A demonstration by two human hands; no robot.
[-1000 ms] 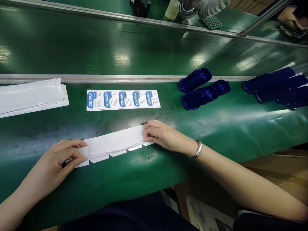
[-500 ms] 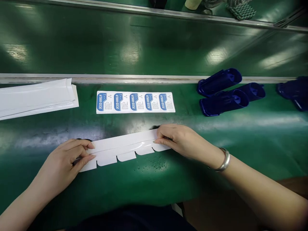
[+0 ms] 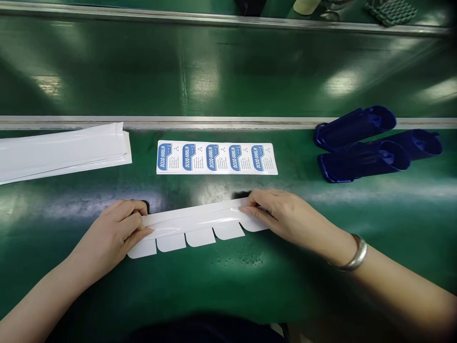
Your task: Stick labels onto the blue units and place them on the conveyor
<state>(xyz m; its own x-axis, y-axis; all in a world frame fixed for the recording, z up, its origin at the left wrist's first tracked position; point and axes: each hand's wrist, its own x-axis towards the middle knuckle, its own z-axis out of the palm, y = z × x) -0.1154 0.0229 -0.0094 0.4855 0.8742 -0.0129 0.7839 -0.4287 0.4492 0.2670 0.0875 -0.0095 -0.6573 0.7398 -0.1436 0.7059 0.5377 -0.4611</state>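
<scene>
A long white label strip [image 3: 194,224] lies face down on the green bench in front of me, its backing partly folded back so that several rounded label tabs stick out along the near edge. My left hand [image 3: 114,236] pinches its left end. My right hand [image 3: 282,216] pinches its right end, a metal bracelet on that wrist. Just beyond lies a printed sheet of blue-and-white labels [image 3: 216,157], face up.
A stack of white backing sheets [image 3: 60,150] sits at the left by the metal rail [image 3: 214,123]. Dark blue plastic housings [image 3: 367,143] lie at the right. Beyond the rail runs a green conveyor belt [image 3: 214,71].
The backing has been folded further back, so more of the rounded tabs show. My view has shifted, moving everything to the right in frame; the farther blue housings have left the picture.
</scene>
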